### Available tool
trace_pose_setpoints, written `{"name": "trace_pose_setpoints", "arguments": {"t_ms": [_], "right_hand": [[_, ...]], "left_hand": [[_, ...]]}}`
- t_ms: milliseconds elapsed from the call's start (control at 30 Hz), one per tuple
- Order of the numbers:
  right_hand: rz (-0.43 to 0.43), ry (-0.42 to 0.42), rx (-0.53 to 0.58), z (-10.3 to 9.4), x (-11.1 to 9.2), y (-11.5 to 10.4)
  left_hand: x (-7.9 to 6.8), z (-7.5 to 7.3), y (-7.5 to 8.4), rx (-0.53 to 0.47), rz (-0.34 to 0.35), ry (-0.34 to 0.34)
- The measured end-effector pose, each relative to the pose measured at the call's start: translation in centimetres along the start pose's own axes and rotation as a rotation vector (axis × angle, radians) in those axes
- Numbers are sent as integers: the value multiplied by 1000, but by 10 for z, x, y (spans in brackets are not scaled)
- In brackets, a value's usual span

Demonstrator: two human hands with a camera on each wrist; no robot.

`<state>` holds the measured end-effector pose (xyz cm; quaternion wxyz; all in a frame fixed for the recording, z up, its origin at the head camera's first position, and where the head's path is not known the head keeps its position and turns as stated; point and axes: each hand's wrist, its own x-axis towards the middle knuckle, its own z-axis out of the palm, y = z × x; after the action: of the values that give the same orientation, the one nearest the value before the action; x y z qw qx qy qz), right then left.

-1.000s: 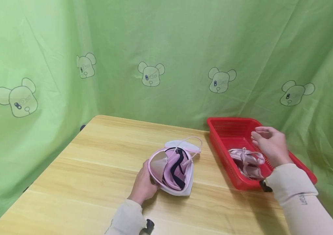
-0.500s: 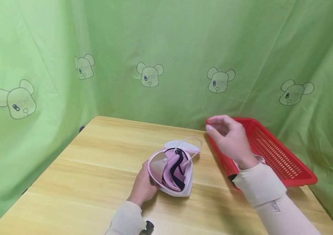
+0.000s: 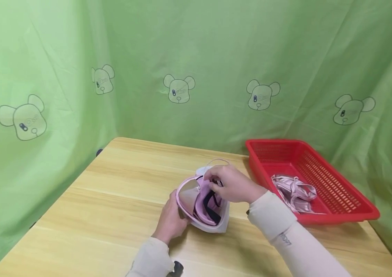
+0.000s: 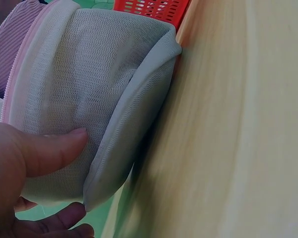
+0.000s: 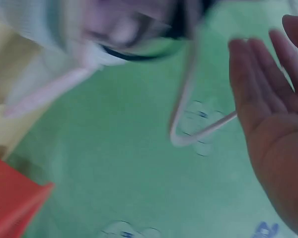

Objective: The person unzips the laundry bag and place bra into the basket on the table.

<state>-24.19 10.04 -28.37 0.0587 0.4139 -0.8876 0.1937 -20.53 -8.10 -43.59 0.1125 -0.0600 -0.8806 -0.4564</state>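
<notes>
grey mesh forms the bag that we grasp on the table with our left hand, thumb against its side. at the bag's mouth, our right hand keeps its fingers parted from the thumb. pink and black cloth fills the bag; right of the bag sits a red basket holding pink cloth with straps.
</notes>
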Motion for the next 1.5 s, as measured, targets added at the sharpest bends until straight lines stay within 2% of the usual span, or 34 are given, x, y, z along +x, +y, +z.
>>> {"name": "trace_pose_setpoints", "arguments": {"t_ms": [233, 500, 600, 733, 833, 967, 1033, 1267, 1500], "right_hand": [[111, -85, -36, 28, -1, 22], [84, -116, -49, 39, -3, 29], [92, -122, -57, 41, -3, 31], [115, -118, -52, 43, -4, 32], [126, -106, -42, 43, -3, 32], [97, -59, -41, 43, -2, 31], [70, -30, -43, 43, -2, 29], [32, 12, -20, 37, -8, 26], [6, 7, -14, 26, -13, 26]], "left_hand": [[-1, 0, 2, -9, -16, -2], [-2, 2, 5, -74, -41, -2], [-2, 0, 6, -144, 8, -4], [-1, -1, 4, -201, 113, -11], [0, -1, 2, -244, 144, 2], [1, -2, 2, -356, 150, 37], [1, -2, 2, -379, 151, 53], [0, -2, 2, -342, 87, 76], [2, 0, 2, -374, 76, 92]]}}
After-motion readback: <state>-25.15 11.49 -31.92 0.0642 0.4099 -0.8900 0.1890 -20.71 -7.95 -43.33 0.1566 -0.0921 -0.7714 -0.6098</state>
